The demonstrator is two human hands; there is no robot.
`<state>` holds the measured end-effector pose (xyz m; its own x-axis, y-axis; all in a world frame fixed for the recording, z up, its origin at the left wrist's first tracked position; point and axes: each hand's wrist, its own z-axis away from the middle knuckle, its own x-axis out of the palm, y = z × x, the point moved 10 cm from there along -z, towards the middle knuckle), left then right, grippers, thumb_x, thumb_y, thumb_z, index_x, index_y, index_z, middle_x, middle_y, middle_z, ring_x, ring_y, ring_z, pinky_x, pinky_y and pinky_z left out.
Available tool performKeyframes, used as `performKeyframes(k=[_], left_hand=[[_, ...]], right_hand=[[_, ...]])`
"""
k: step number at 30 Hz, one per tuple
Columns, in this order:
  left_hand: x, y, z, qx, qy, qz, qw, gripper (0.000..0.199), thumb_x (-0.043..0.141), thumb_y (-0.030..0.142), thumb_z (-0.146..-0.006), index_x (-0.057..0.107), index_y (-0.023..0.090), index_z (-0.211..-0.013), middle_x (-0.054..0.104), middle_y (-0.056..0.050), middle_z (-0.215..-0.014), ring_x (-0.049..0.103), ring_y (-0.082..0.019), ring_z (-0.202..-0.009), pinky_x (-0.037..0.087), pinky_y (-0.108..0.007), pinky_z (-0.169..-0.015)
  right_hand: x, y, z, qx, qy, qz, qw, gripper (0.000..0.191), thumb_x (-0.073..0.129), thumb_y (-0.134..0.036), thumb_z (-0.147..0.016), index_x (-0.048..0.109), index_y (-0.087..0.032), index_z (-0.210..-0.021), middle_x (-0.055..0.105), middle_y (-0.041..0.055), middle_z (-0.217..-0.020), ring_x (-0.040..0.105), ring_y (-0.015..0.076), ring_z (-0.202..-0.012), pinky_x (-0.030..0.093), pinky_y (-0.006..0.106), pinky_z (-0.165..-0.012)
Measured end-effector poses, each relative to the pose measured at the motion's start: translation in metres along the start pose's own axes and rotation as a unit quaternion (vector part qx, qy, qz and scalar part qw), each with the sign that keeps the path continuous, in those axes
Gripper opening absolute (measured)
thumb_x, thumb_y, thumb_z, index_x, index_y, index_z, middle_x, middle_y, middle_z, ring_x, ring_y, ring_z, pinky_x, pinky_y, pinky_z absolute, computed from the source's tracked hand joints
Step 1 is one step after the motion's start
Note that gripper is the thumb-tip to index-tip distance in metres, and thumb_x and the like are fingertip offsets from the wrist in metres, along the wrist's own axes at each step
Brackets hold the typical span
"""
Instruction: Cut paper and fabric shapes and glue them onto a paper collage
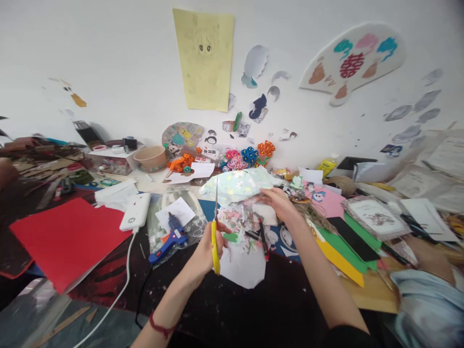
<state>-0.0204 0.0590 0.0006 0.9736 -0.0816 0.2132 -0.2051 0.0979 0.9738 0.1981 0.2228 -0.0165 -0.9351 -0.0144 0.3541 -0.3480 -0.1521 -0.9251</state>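
Observation:
My left hand (207,249) is closed around the yellow handle of a pair of scissors (215,246), whose blades point up and away from me. The blades stand in front of the left part of a pale green patterned sheet (239,186) with white and yellow spots; whether they touch it I cannot tell. My right hand (279,203) grips the near right edge of this sheet between thumb and fingers. Below it lies a heap of small paper scraps (239,224) on white paper (241,268).
A blue glue gun (170,241) lies left of the scissors, near a white power bank (135,211) with a cable. Red paper (68,241) covers the left side. Pipe-cleaner flowers (250,155) stand at the back. Another person's sleeve (427,304) is at far right.

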Motion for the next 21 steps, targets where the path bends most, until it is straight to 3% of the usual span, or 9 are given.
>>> performKeyframes(k=[2, 4, 7, 11, 15, 21], left_hand=[[0.008, -0.011, -0.001, -0.005, 0.015, 0.018, 1.000, 0.058, 0.058, 0.074, -0.081, 0.053, 0.020, -0.103, 0.062, -0.008, -0.103, 0.054, -0.011, -0.068, 0.042, -0.021, -0.053], [0.013, -0.023, -0.014, -0.037, 0.053, 0.027, 0.998, 0.060, 0.061, 0.075, -0.077, 0.052, 0.019, -0.098, 0.064, -0.008, -0.094, 0.052, -0.010, -0.062, 0.034, -0.020, -0.045], [0.023, -0.028, -0.051, -0.061, 0.104, 0.015, 0.993, 0.059, 0.070, 0.071, -0.071, 0.049, 0.018, -0.086, 0.060, -0.002, -0.070, 0.044, -0.007, -0.048, 0.023, -0.019, -0.039], [0.026, -0.017, -0.106, -0.031, 0.192, 0.089, 0.977, 0.055, 0.081, 0.054, -0.064, 0.040, 0.022, -0.081, 0.055, 0.005, -0.058, 0.039, -0.006, -0.040, 0.025, -0.019, -0.039], [0.020, -0.003, -0.144, 0.010, 0.223, 0.083, 0.971, 0.050, 0.078, 0.043, -0.064, 0.034, 0.023, -0.079, 0.045, 0.010, -0.054, 0.035, -0.005, -0.038, 0.026, -0.019, -0.039], [-0.013, 0.035, -0.165, 0.098, 0.261, -0.012, 0.960, 0.045, 0.076, 0.034, -0.063, 0.037, 0.022, -0.081, 0.041, 0.010, -0.062, 0.040, -0.005, -0.048, 0.032, -0.020, -0.049]], right_hand=[[0.005, 0.009, 0.004, 0.002, -0.007, -0.018, 1.000, 0.022, 0.088, -0.027, -0.065, 0.067, -0.017, -0.068, 0.074, 0.0020, -0.070, 0.070, 0.0142, -0.067, 0.055, 0.024, -0.069], [0.016, 0.020, 0.009, 0.015, -0.020, -0.042, 0.999, 0.023, 0.088, -0.031, -0.063, 0.071, -0.017, -0.069, 0.074, 0.0031, -0.073, 0.070, 0.0149, -0.071, 0.054, 0.025, -0.073], [0.032, 0.034, 0.014, 0.022, -0.024, -0.076, 0.997, 0.023, 0.088, -0.035, -0.064, 0.071, -0.020, -0.066, 0.072, 0.0001, -0.071, 0.067, 0.0127, -0.069, 0.052, 0.026, -0.071], [0.040, 0.040, 0.011, 0.018, -0.021, -0.111, 0.993, 0.025, 0.088, -0.034, -0.065, 0.067, -0.021, -0.059, 0.068, -0.0024, -0.064, 0.061, 0.0111, -0.063, 0.050, 0.025, -0.067], [0.024, 0.037, -0.006, 0.017, 0.008, -0.148, 0.989, 0.019, 0.085, -0.035, -0.067, 0.070, -0.023, -0.072, 0.072, -0.0022, -0.074, 0.066, 0.0128, -0.071, 0.053, 0.024, -0.068], [-0.017, 0.038, -0.026, 0.014, 0.078, -0.175, 0.981, 0.023, 0.083, -0.034, -0.069, 0.068, -0.027, -0.084, 0.075, -0.0022, -0.082, 0.070, 0.0142, -0.072, 0.058, 0.026, -0.070]])
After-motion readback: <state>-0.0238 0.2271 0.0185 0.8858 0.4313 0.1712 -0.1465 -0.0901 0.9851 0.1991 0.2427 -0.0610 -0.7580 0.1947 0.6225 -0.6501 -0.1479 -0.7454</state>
